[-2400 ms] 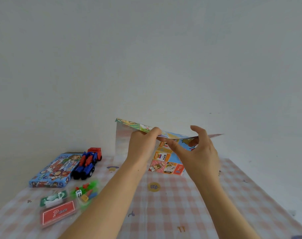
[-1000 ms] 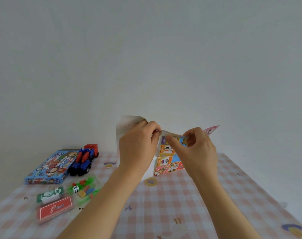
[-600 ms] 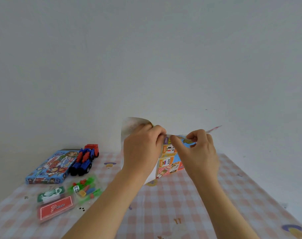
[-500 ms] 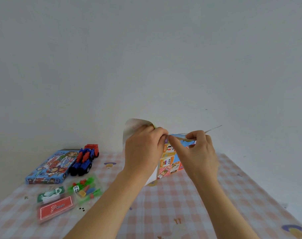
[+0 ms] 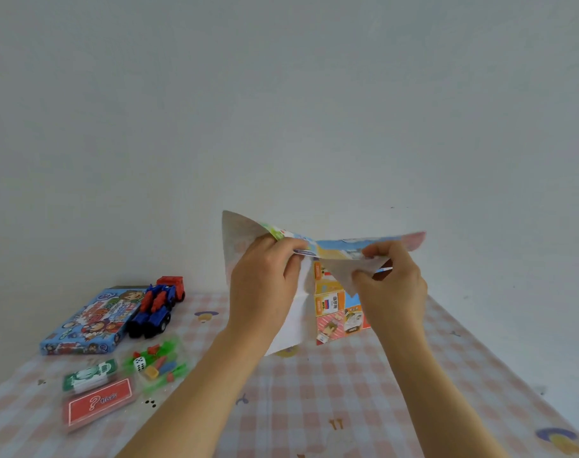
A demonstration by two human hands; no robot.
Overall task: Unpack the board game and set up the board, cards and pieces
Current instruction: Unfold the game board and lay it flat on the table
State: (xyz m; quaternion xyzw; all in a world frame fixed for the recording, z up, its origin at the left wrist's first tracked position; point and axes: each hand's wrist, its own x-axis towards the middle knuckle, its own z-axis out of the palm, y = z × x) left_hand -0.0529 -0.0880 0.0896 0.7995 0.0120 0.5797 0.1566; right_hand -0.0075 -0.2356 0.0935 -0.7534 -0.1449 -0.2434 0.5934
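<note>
**Paper board held half-unfolded above the table**

The folded paper game board (image 5: pixel 332 304) is up in the air between both hands, over the far middle of the pink checked tablecloth (image 5: pixel 314 408). Its top edge runs roughly level from hand to hand, and printed panels hang down below it between the wrists.

The left hand (image 5: pixel 265 285) grips the board's upper left part. Its fingers are curled over the top fold, with the thumb pressed against them from the near side. A white-backed panel rises behind the knuckles and another hangs below the palm.

The right hand (image 5: pixel 394 285) pinches a white-backed triangular flap between thumb and forefinger. The other fingers are curled over the top edge just above.

Much of the board's left half is hidden behind the left hand. The far right corner of the top edge is blurred pink. The print on the coloured squares is too small to read. Whether the hanging lower edge touches the cloth cannot be told. Both forearms are cut off by the lower frame edge.

At the left of the table lies the blue game box (image 5: pixel 89 322), with a red and blue toy truck (image 5: pixel 159 305) just beside it. Nearer are a clear bag of coloured pieces (image 5: pixel 162 361) holding a white die (image 5: pixel 139 363), a green card pack (image 5: pixel 89 375) and a red card pack (image 5: pixel 99 401) with a question mark.
</note>
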